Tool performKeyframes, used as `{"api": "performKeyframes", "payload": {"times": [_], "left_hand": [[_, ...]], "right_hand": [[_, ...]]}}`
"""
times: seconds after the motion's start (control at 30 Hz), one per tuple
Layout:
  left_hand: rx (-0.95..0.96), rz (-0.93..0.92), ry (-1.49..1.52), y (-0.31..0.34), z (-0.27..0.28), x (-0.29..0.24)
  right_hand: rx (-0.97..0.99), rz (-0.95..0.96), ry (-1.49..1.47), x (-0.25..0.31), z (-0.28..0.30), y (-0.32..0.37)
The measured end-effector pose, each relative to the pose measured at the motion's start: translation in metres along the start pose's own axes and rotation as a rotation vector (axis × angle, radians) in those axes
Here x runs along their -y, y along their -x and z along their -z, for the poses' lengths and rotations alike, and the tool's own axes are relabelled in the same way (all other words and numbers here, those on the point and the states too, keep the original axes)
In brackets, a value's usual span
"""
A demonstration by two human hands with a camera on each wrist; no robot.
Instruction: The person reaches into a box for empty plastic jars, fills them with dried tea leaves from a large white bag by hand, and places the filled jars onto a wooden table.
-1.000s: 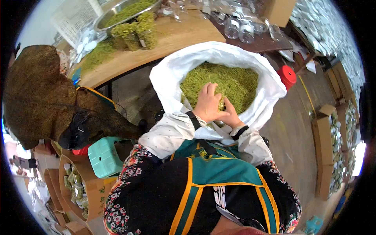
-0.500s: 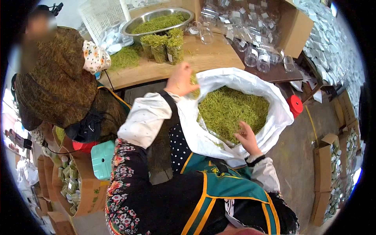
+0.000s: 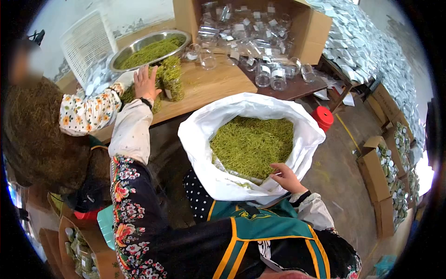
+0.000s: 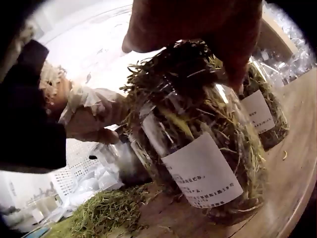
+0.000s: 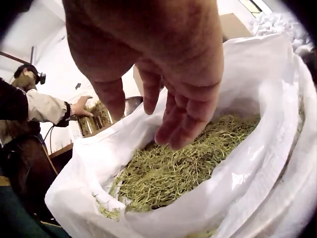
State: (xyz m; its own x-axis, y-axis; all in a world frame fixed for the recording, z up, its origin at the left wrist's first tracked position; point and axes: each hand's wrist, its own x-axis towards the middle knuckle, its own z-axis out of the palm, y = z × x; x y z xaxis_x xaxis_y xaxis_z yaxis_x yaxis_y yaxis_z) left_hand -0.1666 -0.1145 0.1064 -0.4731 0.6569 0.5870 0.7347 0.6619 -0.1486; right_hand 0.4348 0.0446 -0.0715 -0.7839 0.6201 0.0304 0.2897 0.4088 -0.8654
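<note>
My left hand is over a filled glass jar on the wooden table, fingers spread. The left wrist view shows this hand above the labelled jar, which is packed with dried green strands; one finger reaches its top edge and another extends clear of it. A second filled jar stands beside it. My right hand, fingers loosely bent and holding nothing, hovers over the near right rim of the white sack. Inside the sack lies a mass of green strands; the right wrist view shows them below my hand.
A metal bowl of strands stands behind the filled jars. Another person's flowered sleeve reaches in from the left. Empty glass jars lie at the back beside a cardboard box. A red stool is right of the sack.
Both hands were together over the sack; the left hand has carried a filled jar leftward to the table and spread its fingers. The right hand has moved toward the near rim.
</note>
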Motion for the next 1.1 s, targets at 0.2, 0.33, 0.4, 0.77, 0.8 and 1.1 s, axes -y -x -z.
{"api": "performKeyframes", "payload": {"times": [0.2, 0.33, 0.4, 0.77, 0.8, 1.1], "left_hand": [[-0.156, -0.156, 0.192, 0.028, 0.019, -0.048], [-0.096, -0.407, 0.569, 0.093, 0.038, -0.121], [0.048, -0.499, 0.759, 0.146, 0.039, -0.155], [0.464, -0.021, 1.286, 0.311, 0.052, -0.240], [0.489, -0.008, 1.286, 0.315, 0.055, -0.238], [0.521, 0.052, 1.324, 0.310, 0.045, -0.232]], "right_hand": [[0.053, 0.160, 0.249, 0.017, 0.030, -0.057], [-0.211, 0.446, 0.337, 0.035, 0.071, -0.129], [-0.329, 0.287, 0.279, 0.040, 0.094, -0.169], [-0.701, -0.192, 0.415, 0.005, 0.161, -0.379], [-0.710, -0.272, 0.376, 0.000, 0.158, -0.390], [-0.844, -0.328, 0.110, -0.048, 0.158, -0.435]]}}
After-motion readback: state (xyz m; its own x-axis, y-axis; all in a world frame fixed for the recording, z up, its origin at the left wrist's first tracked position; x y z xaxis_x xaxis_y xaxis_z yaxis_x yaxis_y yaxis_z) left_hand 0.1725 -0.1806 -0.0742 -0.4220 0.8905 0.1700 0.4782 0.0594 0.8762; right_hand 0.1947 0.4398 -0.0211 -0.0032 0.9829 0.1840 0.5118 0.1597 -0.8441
